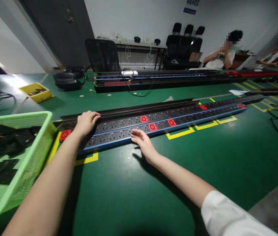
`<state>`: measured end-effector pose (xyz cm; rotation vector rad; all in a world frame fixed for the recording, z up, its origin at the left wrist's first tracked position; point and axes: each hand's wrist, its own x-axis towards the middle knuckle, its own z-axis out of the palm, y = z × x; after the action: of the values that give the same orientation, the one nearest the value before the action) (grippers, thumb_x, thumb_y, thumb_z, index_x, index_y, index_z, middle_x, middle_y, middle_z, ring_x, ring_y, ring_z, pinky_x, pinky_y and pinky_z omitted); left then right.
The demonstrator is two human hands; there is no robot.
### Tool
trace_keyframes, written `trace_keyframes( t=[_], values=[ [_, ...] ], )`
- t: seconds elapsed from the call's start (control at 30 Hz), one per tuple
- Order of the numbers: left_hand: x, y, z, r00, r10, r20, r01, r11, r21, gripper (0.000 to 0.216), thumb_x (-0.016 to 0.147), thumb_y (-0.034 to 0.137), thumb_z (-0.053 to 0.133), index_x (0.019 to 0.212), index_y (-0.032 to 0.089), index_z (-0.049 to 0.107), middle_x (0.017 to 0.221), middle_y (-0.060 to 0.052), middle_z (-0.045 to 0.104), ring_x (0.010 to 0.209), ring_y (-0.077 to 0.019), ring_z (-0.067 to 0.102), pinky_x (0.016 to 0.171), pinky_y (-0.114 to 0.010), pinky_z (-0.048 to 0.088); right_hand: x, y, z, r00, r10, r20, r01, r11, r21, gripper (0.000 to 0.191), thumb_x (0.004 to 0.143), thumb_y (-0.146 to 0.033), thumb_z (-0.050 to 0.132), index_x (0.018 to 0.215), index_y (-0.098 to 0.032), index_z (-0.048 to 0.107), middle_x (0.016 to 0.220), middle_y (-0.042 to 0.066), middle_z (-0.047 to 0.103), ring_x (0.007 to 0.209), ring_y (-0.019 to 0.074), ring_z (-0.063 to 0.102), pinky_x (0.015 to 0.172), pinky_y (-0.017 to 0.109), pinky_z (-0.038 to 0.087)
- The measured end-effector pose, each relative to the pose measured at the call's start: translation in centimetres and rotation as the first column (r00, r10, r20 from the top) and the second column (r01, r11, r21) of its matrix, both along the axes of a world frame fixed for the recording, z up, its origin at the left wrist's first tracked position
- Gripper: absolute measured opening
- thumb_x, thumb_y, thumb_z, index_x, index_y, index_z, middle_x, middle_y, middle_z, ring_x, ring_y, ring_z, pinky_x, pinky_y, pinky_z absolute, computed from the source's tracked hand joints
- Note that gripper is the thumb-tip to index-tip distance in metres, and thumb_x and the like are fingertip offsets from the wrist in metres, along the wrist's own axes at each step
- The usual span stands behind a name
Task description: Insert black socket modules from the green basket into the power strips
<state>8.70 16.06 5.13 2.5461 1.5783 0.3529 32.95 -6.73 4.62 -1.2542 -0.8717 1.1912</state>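
Two long power strips (114, 135) lie side by side on the green table, with black sockets, several red sockets and blue edges. My left hand (86, 124) is over their left end, fingers bent across the farther strip beside a black metal rail (129, 109); the fingertips are partly hidden. At the near strip's front edge is my right hand (143, 144), its fingertips over the sockets and its thumb apart below them. Its grip looks loose, with nothing separate in it. A red socket (65, 134) shows left of my left wrist.
A green plastic basket (36, 157) of black parts stands at left. Behind it are a yellow bin (36, 91) and a black coil (68, 78). More long strips (168, 80) with a white power strip (129, 73) lie across the back. A person (220, 59) sits at far right.
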Motion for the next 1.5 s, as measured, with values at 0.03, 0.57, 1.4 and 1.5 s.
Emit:
trace_keyframes(
  t=[0.03, 0.57, 1.4, 1.5],
  values=[
    [0.2, 0.0, 0.9, 1.000, 0.011, -0.002, -0.011, 0.999, 0.033, 0.048, 0.100, 0.045, 0.036, 0.117, 0.017, 0.071, 0.115, -0.015, 0.067, 0.107, -0.0287, 0.056, 0.090, -0.040, 0.040, -0.1, 0.9, 0.7, 0.996, 0.002, -0.084, -0.007, 0.999, -0.053, 0.046, 0.073, -0.039, 0.074, 0.115, -0.026, 0.061, 0.135, 0.008, 0.062, 0.127, 0.0250, 0.059, 0.111, 0.045, 0.044],
    [0.7, -16.6, 10.5, 0.932, -0.104, 0.346, -0.125, 0.805, 0.580, 0.027, 0.098, 0.039, 0.058, 0.112, 0.024, 0.075, 0.100, -0.006, 0.068, 0.094, -0.0197, 0.055, 0.094, -0.037, 0.033, 6.3, 5.6, 12.1, 0.657, -0.351, -0.667, 0.061, 0.907, -0.417, 0.029, 0.091, -0.051, 0.065, 0.092, -0.024, 0.055, 0.101, 0.001, 0.064, 0.097, 0.0175, 0.065, 0.083, 0.043, 0.060],
    [-1.5, -27.6, -3.7, 0.920, -0.150, 0.362, 0.053, 0.963, 0.264, 0.014, 0.094, 0.027, 0.064, 0.105, 0.028, 0.073, 0.095, -0.001, 0.072, 0.086, -0.0179, 0.064, 0.079, -0.033, 0.040, 10.7, -10.7, 1.7, 0.813, -0.383, -0.438, 0.021, 0.772, -0.635, 0.005, 0.094, -0.020, 0.059, 0.093, -0.017, 0.062, 0.081, 0.006, 0.075, 0.067, 0.0131, 0.073, 0.047, 0.017, 0.048],
    [-1.6, -27.5, -3.4, 0.928, -0.091, 0.362, 0.018, 0.980, 0.199, 0.014, 0.095, 0.030, 0.062, 0.103, 0.029, 0.074, 0.094, -0.003, 0.073, 0.087, -0.0207, 0.064, 0.079, -0.037, 0.041, 11.7, -10.2, 1.5, 0.899, -0.225, -0.376, -0.090, 0.746, -0.660, 0.022, 0.095, -0.040, 0.060, 0.097, -0.018, 0.065, 0.098, 0.008, 0.077, 0.078, 0.0164, 0.077, 0.037, 0.014, 0.034]
  ],
)
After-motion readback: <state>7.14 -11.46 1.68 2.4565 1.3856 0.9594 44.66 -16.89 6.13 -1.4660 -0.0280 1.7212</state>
